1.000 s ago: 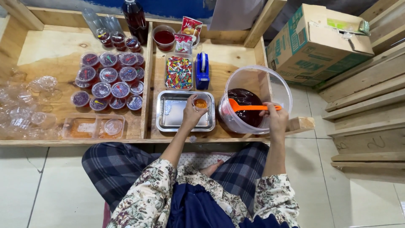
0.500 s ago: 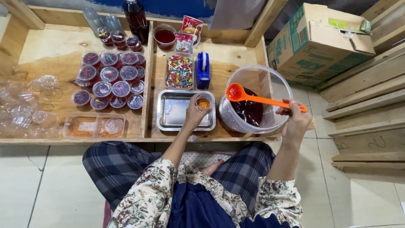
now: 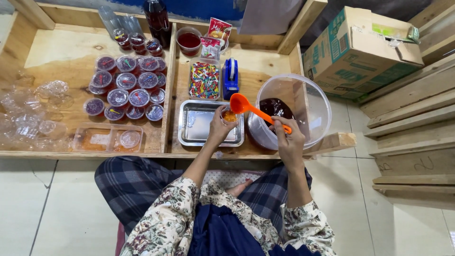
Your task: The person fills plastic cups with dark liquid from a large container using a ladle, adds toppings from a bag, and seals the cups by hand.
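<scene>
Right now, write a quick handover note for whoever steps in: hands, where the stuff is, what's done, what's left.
Left hand holds a small clear cup over the metal tray.
Right hand grips the orange ladle, its bowl at the cup's rim.
Clear tub of dark red liquid sits to the right of the tray.
Done: lidded filled cups grouped in the left compartment.
Left: this cup has no lid; empty cups wait far left.

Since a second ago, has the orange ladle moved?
Yes. The orange ladle has come up out of the clear tub and swung left; its bowl now sits by the small cup over the metal tray.
</scene>
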